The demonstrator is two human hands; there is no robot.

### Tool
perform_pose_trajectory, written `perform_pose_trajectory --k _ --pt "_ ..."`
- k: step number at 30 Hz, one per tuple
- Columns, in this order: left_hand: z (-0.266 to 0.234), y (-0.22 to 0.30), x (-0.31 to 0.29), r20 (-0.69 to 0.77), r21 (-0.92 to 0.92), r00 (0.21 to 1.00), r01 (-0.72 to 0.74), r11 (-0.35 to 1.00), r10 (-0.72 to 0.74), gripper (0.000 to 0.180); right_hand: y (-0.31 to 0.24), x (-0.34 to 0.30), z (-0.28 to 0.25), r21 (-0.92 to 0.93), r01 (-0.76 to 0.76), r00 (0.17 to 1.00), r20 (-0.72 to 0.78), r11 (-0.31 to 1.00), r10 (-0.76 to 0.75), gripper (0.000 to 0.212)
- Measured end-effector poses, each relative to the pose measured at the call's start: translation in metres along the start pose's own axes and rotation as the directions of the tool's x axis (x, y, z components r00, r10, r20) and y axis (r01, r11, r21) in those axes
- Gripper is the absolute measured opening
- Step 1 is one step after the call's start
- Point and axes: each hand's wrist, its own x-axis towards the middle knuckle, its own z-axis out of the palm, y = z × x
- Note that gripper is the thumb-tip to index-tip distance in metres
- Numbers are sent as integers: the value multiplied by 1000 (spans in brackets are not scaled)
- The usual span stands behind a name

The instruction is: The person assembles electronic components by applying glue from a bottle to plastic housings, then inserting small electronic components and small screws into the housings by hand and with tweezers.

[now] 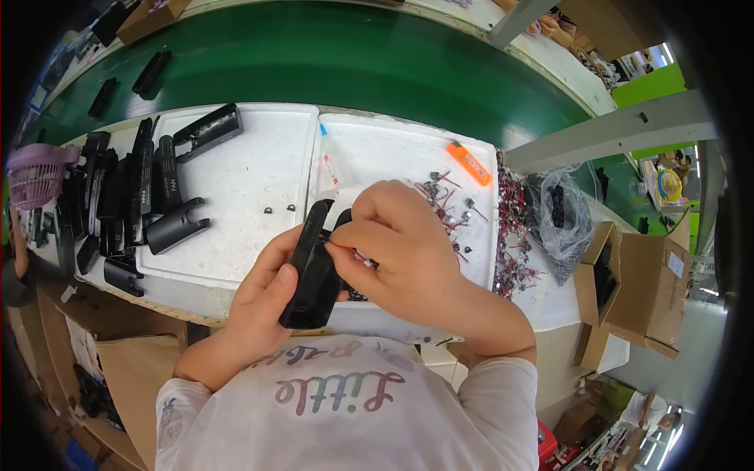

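Note:
My left hand [261,292] is wrapped round a long black plastic housing [311,289], held tilted in front of my chest. At the housing's upper inner side, my right hand [404,247] is closed in a pinch. A bit of red wire shows by its fingers, but what the fingertips grip is hidden. Small black parts with red wires [452,216] lie scattered on a white foam tray [393,133] beside the right hand. Two tiny black pieces [269,210] rest on the left foam tray [236,259].
Several black housings [145,180] crowd the left, near a purple basket [37,177]. A glue bottle [332,161] and an orange cutter [469,163] lie on the right tray. Further right are a clear plastic bag [559,224] and cardboard box [640,290]. A green conveyor belt [314,59] runs behind.

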Motion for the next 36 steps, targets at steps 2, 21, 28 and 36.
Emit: perform_pose_trajectory --k 2,21,28,36 --pt "0 0 -1 1 7 1000 1 1000 -1 52 0 1 2 -5 0 1000 -1 1000 0 16" --pt "0 0 16 -173 -226 984 3 974 -43 49 9 7 -13 -28 -65 992 109 997 68 21" --pt "13 5 19 -226 -187 970 45 981 -87 51 -23 -12 8 -137 123 975 202 983 -93 23" --pt "-53 63 -7 28 999 797 -13 -29 603 32 57 42 -9 -391 56 996 -44 919 -80 19"
